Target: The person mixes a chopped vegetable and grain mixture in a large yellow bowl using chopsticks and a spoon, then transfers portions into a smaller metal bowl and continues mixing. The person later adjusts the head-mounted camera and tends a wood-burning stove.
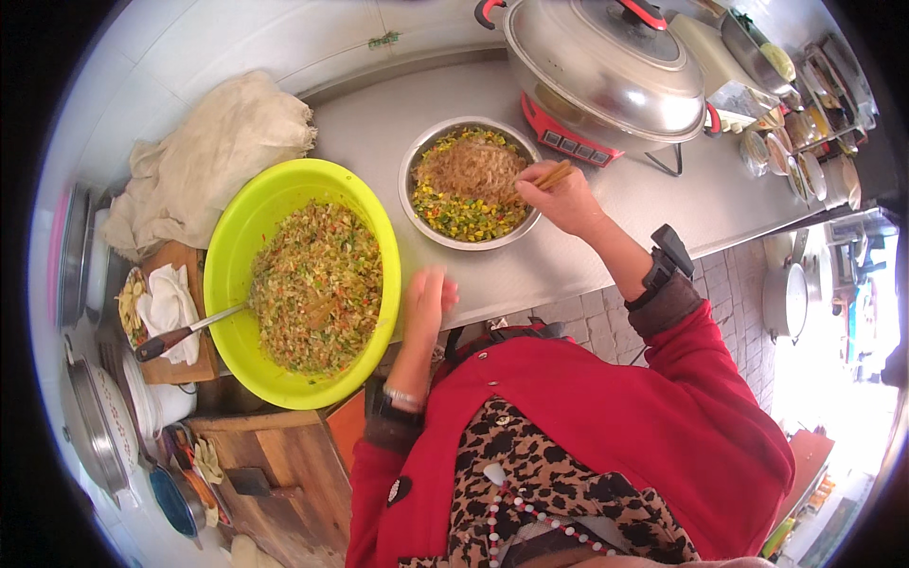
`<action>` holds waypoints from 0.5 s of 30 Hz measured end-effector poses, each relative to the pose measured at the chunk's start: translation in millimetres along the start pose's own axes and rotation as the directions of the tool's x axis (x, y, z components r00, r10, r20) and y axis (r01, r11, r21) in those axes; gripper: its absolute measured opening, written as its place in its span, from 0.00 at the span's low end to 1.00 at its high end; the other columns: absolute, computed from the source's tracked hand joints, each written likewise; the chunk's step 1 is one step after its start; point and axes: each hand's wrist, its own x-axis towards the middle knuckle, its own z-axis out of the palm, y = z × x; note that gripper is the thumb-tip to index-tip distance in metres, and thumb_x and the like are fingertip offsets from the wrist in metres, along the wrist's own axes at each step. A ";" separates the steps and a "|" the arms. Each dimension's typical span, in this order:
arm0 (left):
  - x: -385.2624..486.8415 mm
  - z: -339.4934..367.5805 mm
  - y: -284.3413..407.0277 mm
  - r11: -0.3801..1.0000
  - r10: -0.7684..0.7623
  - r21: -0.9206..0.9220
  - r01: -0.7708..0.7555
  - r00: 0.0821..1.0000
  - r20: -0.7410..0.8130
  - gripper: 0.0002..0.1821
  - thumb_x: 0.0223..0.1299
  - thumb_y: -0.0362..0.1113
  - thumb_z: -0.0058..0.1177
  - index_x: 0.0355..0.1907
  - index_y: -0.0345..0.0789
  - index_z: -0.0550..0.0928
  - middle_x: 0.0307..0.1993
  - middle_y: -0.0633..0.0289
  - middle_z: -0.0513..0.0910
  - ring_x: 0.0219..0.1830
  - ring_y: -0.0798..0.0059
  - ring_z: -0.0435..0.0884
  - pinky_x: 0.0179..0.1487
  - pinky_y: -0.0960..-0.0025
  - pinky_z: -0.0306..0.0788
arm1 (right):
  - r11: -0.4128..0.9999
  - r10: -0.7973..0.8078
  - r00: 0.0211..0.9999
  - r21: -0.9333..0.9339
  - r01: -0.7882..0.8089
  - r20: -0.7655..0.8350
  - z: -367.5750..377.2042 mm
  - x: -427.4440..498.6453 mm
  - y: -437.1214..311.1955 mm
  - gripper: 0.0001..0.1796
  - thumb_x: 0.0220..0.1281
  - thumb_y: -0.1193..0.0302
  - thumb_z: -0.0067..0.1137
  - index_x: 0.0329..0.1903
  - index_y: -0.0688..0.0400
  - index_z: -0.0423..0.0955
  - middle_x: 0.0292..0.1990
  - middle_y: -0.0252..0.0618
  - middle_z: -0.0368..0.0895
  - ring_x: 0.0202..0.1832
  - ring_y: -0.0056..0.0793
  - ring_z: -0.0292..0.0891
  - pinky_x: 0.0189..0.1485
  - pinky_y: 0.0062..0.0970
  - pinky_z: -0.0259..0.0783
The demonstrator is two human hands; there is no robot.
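My right hand [563, 197] grips a pair of wooden chopsticks [552, 175] at the right rim of a round steel bowl [419, 226]. In that bowl, brown glass noodles [465, 170] lie over a chopped mix of yellow and green bits [461, 217]; the chopsticks' tips are hidden by my hand and the noodles. Near the counter's front edge, my left hand [428, 295] hangs with nothing in it, fingers slightly apart. Just left of it stands a lime-green plastic basin [231, 263] with a chopped vegetable filling [319, 284]. A dark-handled metal utensil [188, 332] leans in the filling, its head buried.
A lidded steel pot [603, 78] sits on a red-fronted cooker [568, 138] at the back right. Beige cloth [220, 153] lies behind the basin. Small bowls [799, 170] line the counter's right end. At lower left, a cleaver [252, 483] rests on a wooden board [298, 454].
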 end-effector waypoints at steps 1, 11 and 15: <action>12.1 12.6 7.0 0.999 -0.022 -0.048 0.021 0.999 -0.031 0.15 0.63 0.46 0.45 0.31 0.35 0.74 0.24 0.64 0.78 0.22 0.81 0.74 0.26 0.78 0.66 | 0.997 -0.061 0.998 -0.042 0.061 0.015 -0.5 3.0 -0.2 0.14 0.51 0.63 0.61 0.28 0.63 0.77 0.29 0.41 0.80 0.29 0.31 0.77 0.35 0.30 0.71; 13.6 35.7 -1.7 0.979 -0.116 -0.163 0.124 0.992 0.052 0.13 0.60 0.41 0.50 0.25 0.34 0.73 0.20 0.61 0.78 0.18 0.81 0.73 0.25 0.79 0.67 | 0.904 0.039 0.997 0.422 -0.066 0.073 -74.4 9.5 -22.4 0.11 0.62 0.67 0.53 0.36 0.63 0.75 0.26 0.33 0.77 0.26 0.16 0.74 0.29 0.16 0.70; -11.1 27.5 -6.4 0.976 -0.187 -0.076 0.202 0.968 0.170 0.15 0.61 0.43 0.50 0.25 0.33 0.77 0.19 0.64 0.78 0.19 0.82 0.74 0.25 0.79 0.66 | 0.882 0.111 0.991 0.452 -0.134 0.078 -27.4 13.1 -3.3 0.14 0.62 0.62 0.52 0.32 0.62 0.74 0.25 0.32 0.77 0.25 0.17 0.73 0.28 0.18 0.70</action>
